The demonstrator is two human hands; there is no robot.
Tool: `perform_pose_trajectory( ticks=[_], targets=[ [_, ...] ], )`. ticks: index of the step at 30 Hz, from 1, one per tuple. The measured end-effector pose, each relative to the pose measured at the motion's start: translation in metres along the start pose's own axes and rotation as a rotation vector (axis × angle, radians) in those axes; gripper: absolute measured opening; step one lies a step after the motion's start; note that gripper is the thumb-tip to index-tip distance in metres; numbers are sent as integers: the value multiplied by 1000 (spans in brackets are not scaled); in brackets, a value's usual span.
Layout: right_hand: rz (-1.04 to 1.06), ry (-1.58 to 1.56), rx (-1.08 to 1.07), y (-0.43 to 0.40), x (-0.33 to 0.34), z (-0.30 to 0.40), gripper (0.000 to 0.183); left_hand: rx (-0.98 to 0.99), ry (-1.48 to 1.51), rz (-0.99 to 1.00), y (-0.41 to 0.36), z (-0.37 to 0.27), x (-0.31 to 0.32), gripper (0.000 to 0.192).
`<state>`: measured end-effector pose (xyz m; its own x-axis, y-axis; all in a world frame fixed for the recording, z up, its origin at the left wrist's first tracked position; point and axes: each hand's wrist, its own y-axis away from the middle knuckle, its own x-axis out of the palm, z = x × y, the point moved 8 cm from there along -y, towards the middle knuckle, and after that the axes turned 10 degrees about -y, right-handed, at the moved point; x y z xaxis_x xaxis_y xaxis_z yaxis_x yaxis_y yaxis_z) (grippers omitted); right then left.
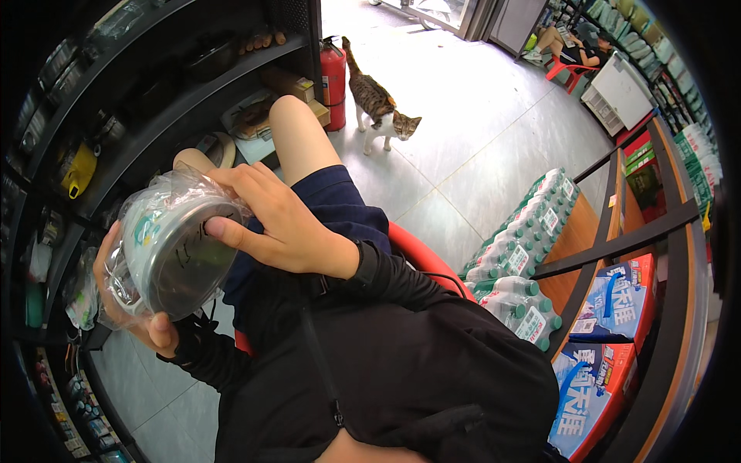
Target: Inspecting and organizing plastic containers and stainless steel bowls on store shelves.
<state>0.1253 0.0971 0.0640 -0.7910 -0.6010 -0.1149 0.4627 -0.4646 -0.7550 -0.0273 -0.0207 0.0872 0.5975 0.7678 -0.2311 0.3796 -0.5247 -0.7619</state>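
Observation:
A light-coloured lidded bowl or mug [139, 231] with a printed pattern, wrapped in clear plastic, is tilted on its side above my lap, between my hands. Its round transparent lid [194, 272] bears handwritten marks and faces toward my body. My right hand [278, 217] grips the upper side, its thumb on the lid and its fingers over the crinkled plastic. My left hand [136, 301] supports the lower left side, the thumb near the rim and the other fingers partly hidden behind the bowl and wrap.
A dark shelf unit [173, 87] with cookware stands at left. Ahead are a fire extinguisher [333, 87] and a standing cat [376, 104]. Bottle packs [521, 231] and boxed goods [613, 298] line the right. A seated person [579, 52] is farther off. I sit on a red chair [425, 254].

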Motion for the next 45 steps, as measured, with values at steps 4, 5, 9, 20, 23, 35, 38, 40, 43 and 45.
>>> perform_pose_trajectory(
  ticks=[4,5,9,20,23,35,38,40,43,45],
  targets=[
    [-4,12,9,-1,-3,-2,47,9,1,-13,-1,1,1,101],
    [-8,1,1,-1,-3,-2,47,14,1,-18,-1,2,1,101],
    [-25,-22,-16,1,-3,-2,46,-14,15,-53,1,0,3,101],
    [-32,-11,-28,1,-5,-1,46,48,-59,-19,0,2,1,98],
    [-24,-9,-28,1,-5,0,47,52,-67,-6,1,4,0,98],
    [-18,3,-5,2,-6,-4,49,36,-48,-19,2,5,0,97],
    [-11,3,-3,1,-5,-5,49,35,-52,-19,2,4,0,97],
    [-10,-2,-2,1,-5,-5,48,18,-46,-32,1,1,4,99],
    [-9,-33,28,1,-6,-6,47,8,-35,-43,0,2,4,100],
    [-40,2,-31,2,-7,-4,46,16,-29,-42,0,3,3,100]
  ],
)
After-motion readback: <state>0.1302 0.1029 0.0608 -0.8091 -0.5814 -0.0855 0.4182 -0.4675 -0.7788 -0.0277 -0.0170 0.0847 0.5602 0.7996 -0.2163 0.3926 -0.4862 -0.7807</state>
